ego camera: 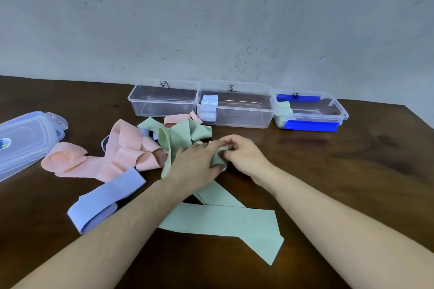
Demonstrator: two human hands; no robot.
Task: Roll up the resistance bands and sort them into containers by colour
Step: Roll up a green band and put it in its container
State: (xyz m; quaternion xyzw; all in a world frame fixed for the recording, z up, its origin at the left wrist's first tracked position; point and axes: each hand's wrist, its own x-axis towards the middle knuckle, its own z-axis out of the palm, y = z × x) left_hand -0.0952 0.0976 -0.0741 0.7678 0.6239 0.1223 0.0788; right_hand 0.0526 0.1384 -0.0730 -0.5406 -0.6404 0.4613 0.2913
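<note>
My left hand [196,164] and my right hand [244,153] both pinch the rolled end of a green band [220,220], whose flat tail trails toward me across the table. More green bands [180,136] lie heaped just behind my left hand. Pink bands [117,157] sprawl to the left. A blue band [105,202] lies flat at front left. Three clear containers stand at the back: the left one [162,110] holds nothing, the middle one [249,119] holds a rolled blue band [209,107], the right one [328,112] holds a rolled green band [283,112].
Clear lids [25,141] lie at the far left of the dark wooden table [352,159]. The right container has blue clip handles [310,125]. A grey wall stands directly behind the containers.
</note>
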